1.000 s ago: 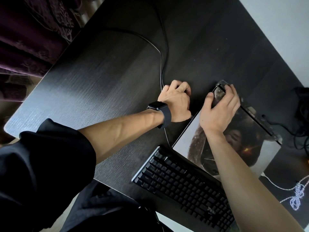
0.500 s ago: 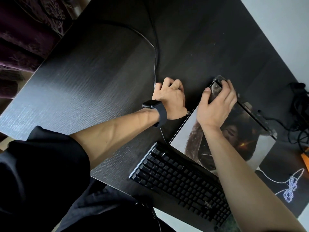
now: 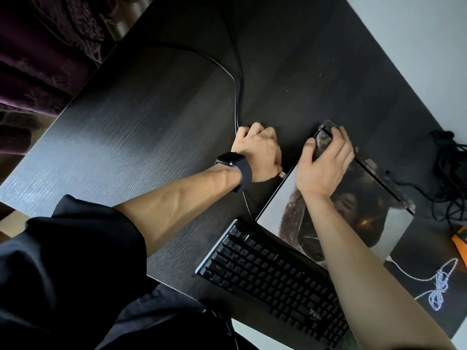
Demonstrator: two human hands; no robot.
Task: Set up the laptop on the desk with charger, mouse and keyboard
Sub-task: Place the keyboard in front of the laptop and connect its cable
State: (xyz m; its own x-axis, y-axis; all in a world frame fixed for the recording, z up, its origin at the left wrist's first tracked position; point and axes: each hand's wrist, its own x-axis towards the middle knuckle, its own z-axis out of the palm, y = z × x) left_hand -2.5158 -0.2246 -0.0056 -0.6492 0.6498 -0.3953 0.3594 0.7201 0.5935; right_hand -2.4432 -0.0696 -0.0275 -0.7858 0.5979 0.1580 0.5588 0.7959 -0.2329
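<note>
The left hand, fingers curled, grips a cable. Its USB plug pokes out just beside the left edge of the closed laptop. The right hand clasps that laptop's far left corner. The keyboard lies on the desk, nearer than the laptop.

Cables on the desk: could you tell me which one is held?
The black cable running across the desk into the left hand, USB plug showing; the tangled bundle at the right edge lies untouched.

Both forearms extended forward, left hand clenched, right hand fingers curled
</note>
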